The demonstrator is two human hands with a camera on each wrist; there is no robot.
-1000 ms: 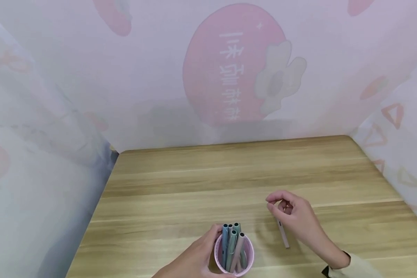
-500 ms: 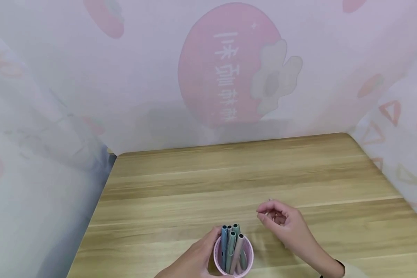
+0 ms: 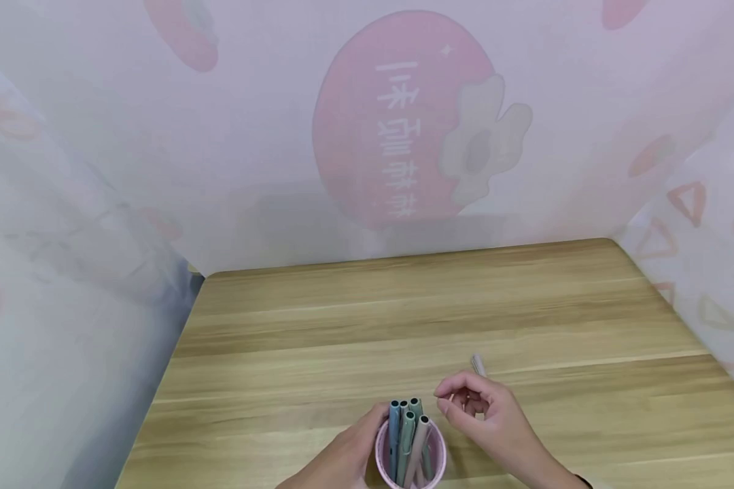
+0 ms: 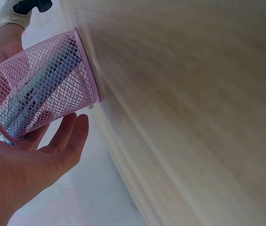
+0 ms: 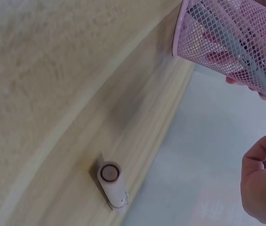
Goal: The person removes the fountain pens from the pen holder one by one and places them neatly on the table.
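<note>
The left hand point(image 3: 342, 456) is resting against the side of a pink wire-mesh pen cup point(image 3: 411, 456), fingers nearly straight along the mesh — touching it rather than clasping it, as the left wrist view shows. The cup is standing at the six o'clock edge of the light wooden table point(image 3: 404, 319), holding several blue-grey and beige pens point(image 3: 407, 435) (caps up). The right hand point(image 3: 486, 424) is hovering at about two o'clock of the cup, fingers loosely curled with nothing in them. A beige capped pen point(image 3: 478, 365) is lying on the table at twelve o'clock of that hand — near it, not touching.
</note>
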